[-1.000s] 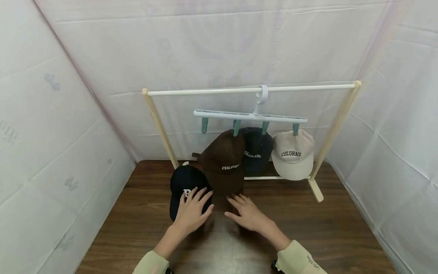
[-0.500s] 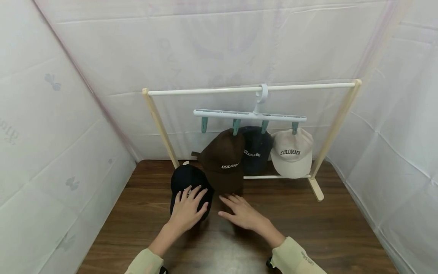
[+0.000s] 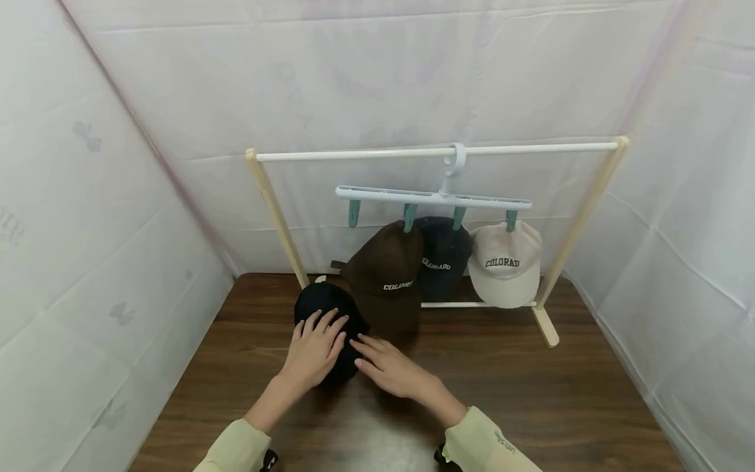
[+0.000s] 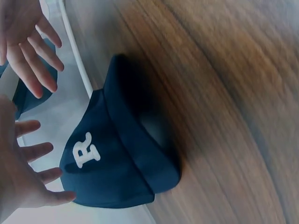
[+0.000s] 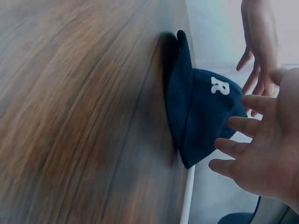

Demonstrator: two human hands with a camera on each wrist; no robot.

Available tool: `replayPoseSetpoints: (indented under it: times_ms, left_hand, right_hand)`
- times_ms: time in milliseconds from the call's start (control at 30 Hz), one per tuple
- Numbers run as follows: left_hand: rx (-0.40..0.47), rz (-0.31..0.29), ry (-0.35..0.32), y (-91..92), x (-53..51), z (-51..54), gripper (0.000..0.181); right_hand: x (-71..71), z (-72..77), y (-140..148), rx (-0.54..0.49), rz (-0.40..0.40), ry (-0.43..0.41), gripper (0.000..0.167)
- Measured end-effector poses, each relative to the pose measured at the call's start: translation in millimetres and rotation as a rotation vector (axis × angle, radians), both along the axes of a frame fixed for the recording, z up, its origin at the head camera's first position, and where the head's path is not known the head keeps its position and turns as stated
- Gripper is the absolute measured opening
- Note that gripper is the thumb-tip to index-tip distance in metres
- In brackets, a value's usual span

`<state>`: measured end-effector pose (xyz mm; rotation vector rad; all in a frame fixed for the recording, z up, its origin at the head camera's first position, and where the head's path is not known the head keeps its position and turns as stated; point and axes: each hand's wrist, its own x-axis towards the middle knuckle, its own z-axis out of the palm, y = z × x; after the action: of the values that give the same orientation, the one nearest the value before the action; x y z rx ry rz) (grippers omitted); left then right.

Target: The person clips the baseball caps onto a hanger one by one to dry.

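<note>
A dark navy baseball cap [image 3: 323,298] with a white letter on its front [image 4: 86,151] sits on the table at the left, brim toward me. Over its crown is my left hand [image 3: 312,347], fingers spread and fairly straight. Its fingertips overlap the cap in the left wrist view; I cannot tell whether they touch. My right hand [image 3: 389,367] is held just right of the cap, fingers extended toward it. Both hands are free of any object. In the right wrist view the cap [image 5: 208,123] stands between the table and my right hand [image 5: 266,140].
Behind stands a wooden rack with a white rail [image 3: 366,155]. From it hangs a white hanger [image 3: 389,195] with green clips. The clips hold a brown cap [image 3: 383,262], a dark blue cap [image 3: 442,252] and a cream cap [image 3: 506,275]. The leftmost clip [image 3: 354,213] holds nothing.
My right hand has moved left, from below the brown cap to the navy cap's side. My left hand has shifted slightly left and farther up over the navy cap.
</note>
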<state>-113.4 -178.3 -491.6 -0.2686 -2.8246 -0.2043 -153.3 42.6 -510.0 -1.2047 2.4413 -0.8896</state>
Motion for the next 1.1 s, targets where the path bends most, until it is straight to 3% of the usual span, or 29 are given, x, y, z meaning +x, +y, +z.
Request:
replayPoseSetpoints:
  times_ms: [467,800,967,1100]
  left_hand:
    - [0.013,0.072,0.002,-24.5,-0.7,17.1,0.043]
    - [0.072,0.115,-0.030,-31.5,-14.6,27.3,0.051]
    - [0.108,0.130,-0.052,-35.0,-19.5,27.6,0.052]
    - [0.159,0.140,-0.052,-38.8,-29.7,27.3,0.053]
  right_hand:
    - [-4.6,9.4,-35,-0.023,0.016,0.032,0.061]
    - [-8.2,14.3,-52,-0.069,-0.031,0.022,0.060]
    - [-10.7,18.9,-61,-0.078,-0.089,0.001,0.060]
    - [-15.4,22.2,-71,-0.076,-0.138,-0.007,0.061]
